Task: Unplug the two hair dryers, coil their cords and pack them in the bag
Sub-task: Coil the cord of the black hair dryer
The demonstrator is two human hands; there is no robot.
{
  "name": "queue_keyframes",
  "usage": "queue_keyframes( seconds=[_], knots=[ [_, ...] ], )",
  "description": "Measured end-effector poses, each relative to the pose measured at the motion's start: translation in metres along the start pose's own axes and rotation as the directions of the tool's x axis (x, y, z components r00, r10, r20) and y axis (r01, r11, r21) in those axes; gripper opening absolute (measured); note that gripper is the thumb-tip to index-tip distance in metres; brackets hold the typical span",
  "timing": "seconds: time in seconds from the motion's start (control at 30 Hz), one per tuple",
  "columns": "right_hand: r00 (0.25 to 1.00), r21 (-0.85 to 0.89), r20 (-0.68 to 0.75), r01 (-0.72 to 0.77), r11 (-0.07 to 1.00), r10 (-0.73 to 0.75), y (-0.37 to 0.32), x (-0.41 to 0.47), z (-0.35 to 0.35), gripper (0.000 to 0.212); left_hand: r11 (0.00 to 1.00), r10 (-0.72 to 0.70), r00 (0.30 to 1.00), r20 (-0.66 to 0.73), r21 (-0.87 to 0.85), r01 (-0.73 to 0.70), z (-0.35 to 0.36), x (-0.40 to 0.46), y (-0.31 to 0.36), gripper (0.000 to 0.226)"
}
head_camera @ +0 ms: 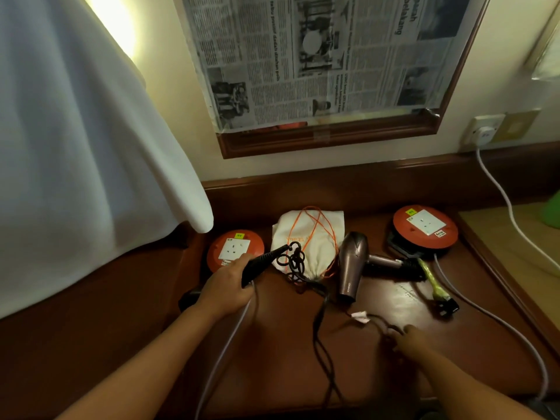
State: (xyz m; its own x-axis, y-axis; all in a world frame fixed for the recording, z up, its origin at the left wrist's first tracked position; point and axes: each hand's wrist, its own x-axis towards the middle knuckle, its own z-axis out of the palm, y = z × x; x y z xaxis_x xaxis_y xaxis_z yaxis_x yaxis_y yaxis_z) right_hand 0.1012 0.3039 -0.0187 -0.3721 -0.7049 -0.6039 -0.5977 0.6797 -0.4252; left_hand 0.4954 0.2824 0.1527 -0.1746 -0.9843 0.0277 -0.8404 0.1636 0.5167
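My left hand (225, 287) has a closed grip on the black dryer's handle (260, 263), its body hidden under my palm. My right hand (404, 339) rests low on the bench (288, 344), fingertips at the black cord (318, 328); it blurs there, so I cannot tell whether I pinch it.

To coil well, I judge I should hold the handle still, draw the cord in even loops and keep its kinked stretch (292, 257) from snagging the bag's orange drawstring (315, 234).

The bag (306, 244) lies flat between the two red sockets (235, 250), apparently with nothing in it. The brown dryer (353, 263) lies just right of the bag, unplugged, its cord bundled under green tape (431, 281).
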Motion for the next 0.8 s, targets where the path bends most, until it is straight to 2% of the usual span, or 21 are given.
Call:
queue_keyframes(
  seconds=[0.1,0.17,0.2,0.27,0.33,0.4,0.5,0.57,0.63,0.7,0.73,0.8],
  knots=[
    [0.997,-0.004,-0.016,0.080,0.997,-0.080,-0.034,-0.013,-0.013,0.048,1.000,0.028,0.998,-0.053,0.006,-0.028,-0.004,0.014,0.012,0.040],
    [0.966,0.189,-0.086,0.256,0.948,-0.244,-0.072,-0.029,-0.032,0.044,0.999,0.046,0.993,-0.108,0.016,-0.044,-0.007,0.024,0.021,0.036],
    [0.935,0.305,-0.104,0.354,0.884,-0.339,-0.097,-0.038,-0.043,0.041,0.999,0.053,0.991,-0.125,0.016,-0.052,-0.008,0.029,0.024,0.035],
    [0.845,0.476,-0.066,0.495,0.727,-0.531,-0.151,-0.066,-0.066,0.042,0.998,0.069,0.988,-0.139,0.011,-0.068,-0.011,0.038,0.032,0.034],
    [0.705,0.573,-0.021,0.589,0.569,-0.709,-0.196,-0.089,-0.082,0.055,0.997,0.083,0.984,-0.160,0.007,-0.083,-0.015,0.048,0.042,0.040],
    [0.602,0.618,0.018,0.621,0.483,-0.798,-0.227,-0.094,-0.091,0.064,0.994,0.109,0.977,-0.183,-0.001,-0.111,-0.019,0.058,0.055,0.052],
    [0.556,0.636,0.172,0.567,0.523,-0.813,-0.245,-0.077,-0.097,0.072,0.989,0.133,0.969,-0.206,-0.036,-0.143,-0.027,0.070,0.070,0.053],
    [0.527,0.682,0.338,0.433,0.589,-0.780,-0.243,-0.064,-0.101,0.063,0.985,0.165,0.958,-0.234,-0.012,-0.173,-0.033,0.075,0.076,0.050],
    [0.436,0.741,0.473,0.274,0.613,-0.766,-0.239,-0.057,-0.105,0.052,0.982,0.175,0.952,-0.252,-0.030,-0.188,-0.037,0.080,0.078,0.039],
    [0.365,0.791,0.542,0.081,0.606,-0.757,-0.237,-0.055,-0.106,0.049,0.978,0.172,0.949,-0.265,-0.071,-0.197,-0.042,0.084,0.079,0.033],
    [0.345,0.800,0.552,0.038,0.599,-0.759,-0.237,-0.056,-0.109,0.047,0.976,0.176,0.949,-0.260,-0.083,-0.203,-0.043,0.086,0.080,0.034],
    [0.307,0.785,0.568,0.076,0.614,-0.764,-0.241,-0.058,-0.112,0.044,0.973,0.194,0.953,-0.234,-0.082,-0.218,-0.044,0.089,0.084,0.038]
  ],
)
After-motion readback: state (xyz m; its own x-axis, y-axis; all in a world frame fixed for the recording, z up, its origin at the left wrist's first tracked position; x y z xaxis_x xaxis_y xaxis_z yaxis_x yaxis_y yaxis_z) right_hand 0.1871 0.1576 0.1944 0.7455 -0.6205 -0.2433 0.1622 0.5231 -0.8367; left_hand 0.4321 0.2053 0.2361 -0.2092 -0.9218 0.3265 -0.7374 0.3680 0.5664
